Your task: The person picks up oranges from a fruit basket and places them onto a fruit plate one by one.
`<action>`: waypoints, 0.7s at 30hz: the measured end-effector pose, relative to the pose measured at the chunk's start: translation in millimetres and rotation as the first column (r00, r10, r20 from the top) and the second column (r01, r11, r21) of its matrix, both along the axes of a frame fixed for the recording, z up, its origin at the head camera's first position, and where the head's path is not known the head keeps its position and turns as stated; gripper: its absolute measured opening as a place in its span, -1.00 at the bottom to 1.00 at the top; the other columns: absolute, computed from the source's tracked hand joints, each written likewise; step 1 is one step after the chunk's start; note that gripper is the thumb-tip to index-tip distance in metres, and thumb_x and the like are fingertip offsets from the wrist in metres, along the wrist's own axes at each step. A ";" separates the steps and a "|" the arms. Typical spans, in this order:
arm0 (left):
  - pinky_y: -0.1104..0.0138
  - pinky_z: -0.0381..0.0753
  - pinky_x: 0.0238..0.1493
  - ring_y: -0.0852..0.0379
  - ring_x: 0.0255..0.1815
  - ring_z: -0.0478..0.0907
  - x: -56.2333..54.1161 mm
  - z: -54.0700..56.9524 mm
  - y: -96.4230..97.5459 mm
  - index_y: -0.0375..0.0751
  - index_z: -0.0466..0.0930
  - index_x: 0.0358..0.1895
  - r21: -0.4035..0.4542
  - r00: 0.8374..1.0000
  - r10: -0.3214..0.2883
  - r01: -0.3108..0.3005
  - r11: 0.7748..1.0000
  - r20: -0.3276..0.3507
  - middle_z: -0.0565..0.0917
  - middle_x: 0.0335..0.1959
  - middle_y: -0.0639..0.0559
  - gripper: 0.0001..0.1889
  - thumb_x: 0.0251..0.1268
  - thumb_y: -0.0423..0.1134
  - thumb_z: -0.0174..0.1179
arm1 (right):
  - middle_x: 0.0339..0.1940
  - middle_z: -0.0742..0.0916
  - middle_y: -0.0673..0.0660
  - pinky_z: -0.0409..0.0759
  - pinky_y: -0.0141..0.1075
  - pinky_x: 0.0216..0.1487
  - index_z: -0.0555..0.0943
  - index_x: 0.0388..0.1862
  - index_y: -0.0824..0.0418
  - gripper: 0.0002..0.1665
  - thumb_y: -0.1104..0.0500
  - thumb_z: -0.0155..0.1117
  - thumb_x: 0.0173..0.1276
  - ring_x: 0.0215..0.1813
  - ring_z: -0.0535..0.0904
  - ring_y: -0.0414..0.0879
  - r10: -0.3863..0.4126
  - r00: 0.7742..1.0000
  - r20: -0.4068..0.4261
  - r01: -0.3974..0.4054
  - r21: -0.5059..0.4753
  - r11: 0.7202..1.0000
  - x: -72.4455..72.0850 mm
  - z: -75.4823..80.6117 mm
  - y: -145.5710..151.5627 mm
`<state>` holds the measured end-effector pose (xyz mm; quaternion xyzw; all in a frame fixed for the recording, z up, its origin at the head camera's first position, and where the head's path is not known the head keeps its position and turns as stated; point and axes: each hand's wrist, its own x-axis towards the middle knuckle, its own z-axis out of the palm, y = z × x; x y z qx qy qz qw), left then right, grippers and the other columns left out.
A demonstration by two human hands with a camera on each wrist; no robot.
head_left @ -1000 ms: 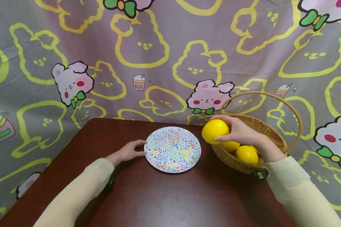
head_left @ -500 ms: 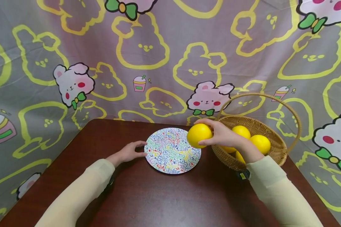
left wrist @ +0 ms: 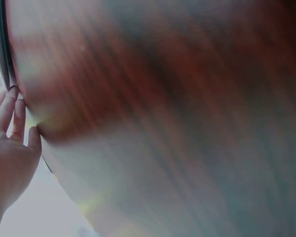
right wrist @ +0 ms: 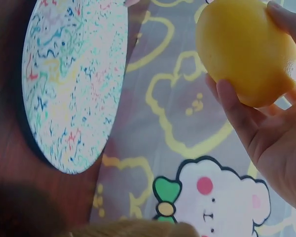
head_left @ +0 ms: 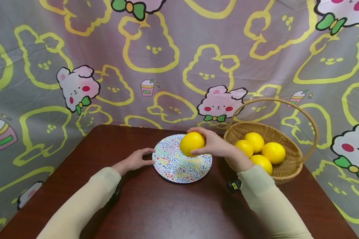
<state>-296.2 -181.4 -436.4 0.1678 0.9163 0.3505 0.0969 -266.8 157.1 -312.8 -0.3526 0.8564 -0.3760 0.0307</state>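
Note:
My right hand [head_left: 210, 143] holds a yellow lemon [head_left: 192, 144] over the round board [head_left: 179, 174], whose white top is covered in coloured squiggles. In the right wrist view, fingers and thumb grip the lemon [right wrist: 246, 49] from either side, above the patterned wall cloth. My left hand [head_left: 134, 159] lies at the board's left edge, thumb and fingers apart, fingertips right at the rim. The left wrist view has this hand [left wrist: 12, 153] at its left border. Several more lemons [head_left: 273, 153] sit in a wicker basket [head_left: 290, 146] on the right.
The basket's tall arched handle [head_left: 309, 116] rises at the right. Brown wooden table [head_left: 167, 209] extends in front of the board. Directly behind the table hangs a cloth [head_left: 167, 79] printed with cartoon bunnies.
My right hand has carried the lemon leftward from over the basket to over the round board, uncovering the lemons in the basket. The left hand has stayed at the rim.

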 end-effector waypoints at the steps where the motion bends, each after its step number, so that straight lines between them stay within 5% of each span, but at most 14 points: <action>1: -0.01 0.26 0.34 -0.14 0.36 0.30 0.2 0.0 0.2 -0.22 0.40 0.33 -0.001 1.000 -0.001 0.001 1.000 0.000 0.44 0.31 -0.21 -0.38 0.25 -0.06 0.33 | 0.04 0.59 0.09 0.56 -0.10 -0.12 0.41 0.29 0.06 -0.21 0.08 0.56 0.09 -0.10 0.52 0.02 0.005 1.000 0.004 -0.005 -0.003 1.000 -1.2 -1.5 -2.8; 21: 0.00 0.26 0.34 -0.12 0.36 0.31 -0.9 -1.1 0.8 -0.20 0.40 0.34 -0.006 1.000 0.005 -0.005 1.000 0.001 0.45 0.31 -0.19 -0.37 0.25 -0.06 0.33 | 0.08 0.56 0.13 0.56 -0.13 -0.04 0.37 0.29 0.17 -0.18 0.19 0.56 0.08 -0.05 0.51 0.05 0.000 0.999 0.052 0.003 -0.046 0.999 -37.9 -44.0 -34.7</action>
